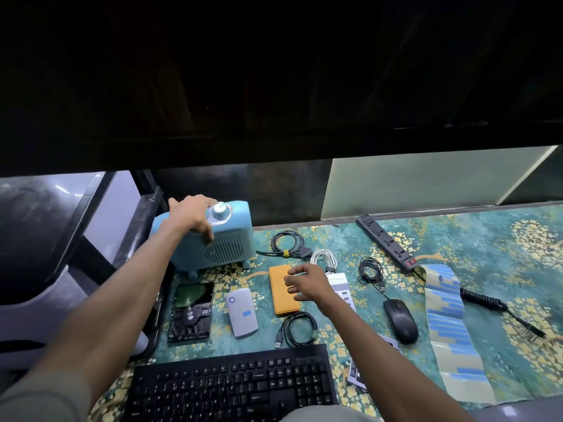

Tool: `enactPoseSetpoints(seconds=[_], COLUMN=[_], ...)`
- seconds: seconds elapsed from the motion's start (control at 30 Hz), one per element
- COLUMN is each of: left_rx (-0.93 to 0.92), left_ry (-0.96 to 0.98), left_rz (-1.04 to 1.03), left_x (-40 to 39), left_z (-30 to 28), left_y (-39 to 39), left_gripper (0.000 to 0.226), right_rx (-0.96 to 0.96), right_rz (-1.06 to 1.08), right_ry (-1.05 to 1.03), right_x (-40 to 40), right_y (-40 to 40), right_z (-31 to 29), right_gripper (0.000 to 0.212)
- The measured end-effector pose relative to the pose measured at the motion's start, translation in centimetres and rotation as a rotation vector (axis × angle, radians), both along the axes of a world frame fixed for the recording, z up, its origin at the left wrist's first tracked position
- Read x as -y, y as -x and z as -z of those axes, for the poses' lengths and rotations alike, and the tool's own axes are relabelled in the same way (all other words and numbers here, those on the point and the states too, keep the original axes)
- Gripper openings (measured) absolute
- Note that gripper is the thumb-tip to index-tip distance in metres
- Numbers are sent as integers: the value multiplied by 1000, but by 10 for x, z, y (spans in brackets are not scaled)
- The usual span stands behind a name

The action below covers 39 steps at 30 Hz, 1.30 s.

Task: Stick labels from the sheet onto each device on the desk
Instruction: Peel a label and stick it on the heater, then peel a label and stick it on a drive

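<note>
The left hand (192, 215) is gripping the top of the blue heater (213, 239) at the surface's back left, fingers curled over its front edge. The right hand (307, 283) is hovering over the orange device (278, 290), fingers loosely curled; whether it is pinching a label I cannot tell. The label sheet (451, 327) is lying well to the right. Steadying the heater helps; a flat panel should take the label better than the grille. The heater is sitting near the left edge (158, 300), with cables (288, 246) crowding the middle.

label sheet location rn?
Head view, right side of the desk: the long strip of blue labels lies between the black mouse and coiled black cable.
</note>
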<state>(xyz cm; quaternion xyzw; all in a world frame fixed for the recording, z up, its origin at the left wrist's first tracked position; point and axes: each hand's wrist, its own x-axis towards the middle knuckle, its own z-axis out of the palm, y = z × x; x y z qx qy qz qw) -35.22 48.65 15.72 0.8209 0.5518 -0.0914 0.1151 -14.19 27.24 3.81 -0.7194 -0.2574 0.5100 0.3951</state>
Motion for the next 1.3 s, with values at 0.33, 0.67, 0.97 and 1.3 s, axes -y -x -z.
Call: enactPoseSetpoints(seconds=[0.33, 0.67, 0.97, 1.3], left_rx=[-55, 517, 848, 736], left_ry=[-231, -649, -91, 432], left_rz=[-95, 23, -35, 42], left_x=[10, 106, 208, 307], left_z=[22, 69, 135, 162], left_y=[-6, -42, -146, -329], left_gripper=[95, 77, 35, 29], right_rx=[-6, 9, 33, 354], right_rz=[-8, 103, 279, 901], right_ry=[11, -64, -65, 128], right_x=[3, 29, 77, 208], right_y=[6, 7, -54, -218], right_z=[3, 27, 35, 48], right_gripper=[18, 13, 10, 20])
